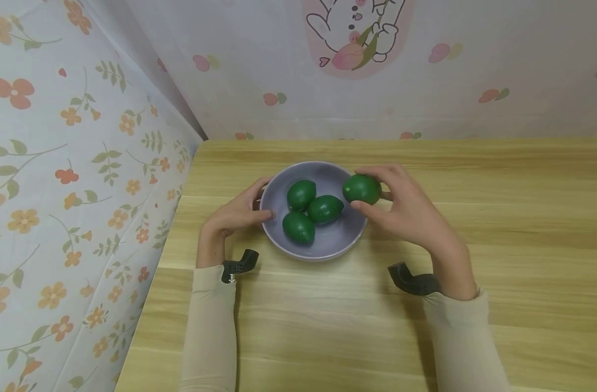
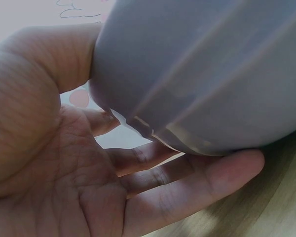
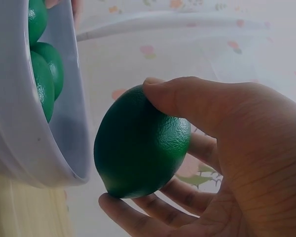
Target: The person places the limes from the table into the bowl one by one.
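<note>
A lavender bowl (image 1: 330, 239) stands on the wooden table with three green limes in it: an upper one (image 1: 301, 195), a middle one (image 1: 326, 209) and a lower one (image 1: 298, 227). My left hand (image 1: 237, 212) grips the bowl's left side, thumb at the rim; in the left wrist view its fingers (image 2: 227, 173) lie against the outer wall and underside. Between thumb and fingers, my right hand (image 1: 411, 209) holds another green lime (image 1: 361, 189) at the bowl's right rim. The right wrist view shows this lime (image 3: 138, 148) apart from the bowl wall.
The wooden table (image 1: 524, 234) extends to the right and toward me. A flowered cloth (image 1: 73, 190) hangs along the left, and a cloth with a rabbit print (image 1: 259, 65) hangs behind the table. Black mounts (image 1: 242, 265) sit at both wrists.
</note>
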The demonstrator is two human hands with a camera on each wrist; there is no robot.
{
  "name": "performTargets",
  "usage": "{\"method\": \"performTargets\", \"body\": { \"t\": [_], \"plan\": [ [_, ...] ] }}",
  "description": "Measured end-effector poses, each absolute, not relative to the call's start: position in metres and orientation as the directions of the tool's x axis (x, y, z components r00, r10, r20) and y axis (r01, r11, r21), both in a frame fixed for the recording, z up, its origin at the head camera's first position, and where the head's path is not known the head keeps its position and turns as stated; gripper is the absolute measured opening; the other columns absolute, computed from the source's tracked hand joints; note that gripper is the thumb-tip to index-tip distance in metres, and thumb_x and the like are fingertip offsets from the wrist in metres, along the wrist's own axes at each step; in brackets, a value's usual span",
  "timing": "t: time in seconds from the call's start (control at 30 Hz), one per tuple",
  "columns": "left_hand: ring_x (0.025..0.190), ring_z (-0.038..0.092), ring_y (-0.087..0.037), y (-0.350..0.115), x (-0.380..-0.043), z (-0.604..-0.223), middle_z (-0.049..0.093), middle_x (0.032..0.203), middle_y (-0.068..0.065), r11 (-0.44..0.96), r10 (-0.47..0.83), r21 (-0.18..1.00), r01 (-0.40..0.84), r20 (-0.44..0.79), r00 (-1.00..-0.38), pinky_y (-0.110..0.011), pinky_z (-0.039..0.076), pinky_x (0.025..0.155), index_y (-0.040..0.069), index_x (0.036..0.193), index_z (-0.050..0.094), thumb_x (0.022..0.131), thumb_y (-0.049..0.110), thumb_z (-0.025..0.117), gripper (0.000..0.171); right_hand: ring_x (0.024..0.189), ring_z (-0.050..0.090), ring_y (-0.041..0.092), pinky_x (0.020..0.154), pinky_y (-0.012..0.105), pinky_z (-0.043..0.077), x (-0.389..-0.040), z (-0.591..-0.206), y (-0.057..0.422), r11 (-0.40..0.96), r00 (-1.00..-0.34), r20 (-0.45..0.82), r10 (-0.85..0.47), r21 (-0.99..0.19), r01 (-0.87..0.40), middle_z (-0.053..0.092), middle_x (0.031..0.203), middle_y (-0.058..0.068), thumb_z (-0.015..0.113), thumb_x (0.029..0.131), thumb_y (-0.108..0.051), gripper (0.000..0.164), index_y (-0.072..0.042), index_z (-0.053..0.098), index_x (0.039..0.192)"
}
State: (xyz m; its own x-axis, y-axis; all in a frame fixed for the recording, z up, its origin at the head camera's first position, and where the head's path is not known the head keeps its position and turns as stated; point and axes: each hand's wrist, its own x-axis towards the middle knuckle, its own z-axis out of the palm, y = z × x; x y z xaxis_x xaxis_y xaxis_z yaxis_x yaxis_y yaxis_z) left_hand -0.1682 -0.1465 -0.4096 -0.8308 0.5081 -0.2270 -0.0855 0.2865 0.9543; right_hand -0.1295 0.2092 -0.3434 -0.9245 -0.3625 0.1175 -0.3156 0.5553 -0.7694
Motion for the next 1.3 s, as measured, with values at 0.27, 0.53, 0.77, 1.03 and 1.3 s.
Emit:
{"method": "performTargets", "body": {
  "t": [0.27,0.53,0.77,1.03,1.3],
  "plan": [
    [0.143,0.049,-0.043,-0.147,-0.168,-0.409,0.039,0.162,-0.017,0.291,0.516,0.954,-0.07,-0.218,-0.829,-0.04,0.06,0.097,0.017,0.162,0.034,0.086,-0.002,0.065,0.084,0.126,0.055,0.027,0.105,0.063,0.056,-0.129,-0.345,0.203,0.555,-0.917,0.132,-0.375,-0.761,-0.337,0.056,0.136,0.01,0.084,0.089,-0.012,0.057,-0.016,0.065,0.142],
    [0.14,0.051,-0.043,-0.146,-0.168,-0.407,0.039,0.162,-0.018,0.28,0.523,0.958,-0.063,-0.207,-0.827,-0.035,0.061,0.092,0.015,0.162,0.034,0.085,-0.004,0.062,0.084,0.128,0.055,0.028,0.111,0.056,0.051,-0.128,-0.348,0.199,0.566,-0.891,0.171,-0.421,-0.718,-0.405,0.056,0.136,0.011,0.085,0.084,-0.003,0.058,-0.014,0.066,0.138],
    [0.141,0.049,-0.041,-0.146,-0.168,-0.407,0.039,0.162,-0.017,0.283,0.52,0.957,-0.067,-0.212,-0.827,-0.034,0.06,0.093,0.015,0.162,0.033,0.085,-0.005,0.061,0.084,0.133,0.054,0.031,0.115,0.055,0.048,-0.127,-0.348,0.197,0.563,-0.868,0.18,-0.462,-0.697,-0.444,0.054,0.142,0.013,0.084,0.082,0.003,0.059,-0.009,0.066,0.137],
    [0.138,0.052,-0.041,-0.142,-0.171,-0.409,0.038,0.163,-0.018,0.264,0.54,0.962,-0.075,-0.211,-0.815,-0.034,0.062,0.089,0.015,0.163,0.032,0.087,-0.005,0.06,0.083,0.141,0.049,0.032,0.117,0.06,0.044,-0.123,-0.346,0.2,0.541,-0.841,0.164,-0.515,-0.699,-0.467,0.051,0.149,0.013,0.077,0.085,0.002,0.057,-0.012,0.065,0.139],
    [0.14,0.049,-0.039,-0.144,-0.169,-0.41,0.04,0.161,-0.015,0.283,0.517,0.955,-0.087,-0.228,-0.825,-0.038,0.06,0.095,0.018,0.161,0.035,0.086,-0.006,0.06,0.082,0.139,0.052,0.031,0.116,0.057,0.045,-0.123,-0.344,0.2,0.495,-0.822,0.25,-0.511,-0.696,-0.519,0.056,0.147,0.012,0.072,0.091,-0.001,0.048,-0.012,0.066,0.137]
  ]
}}
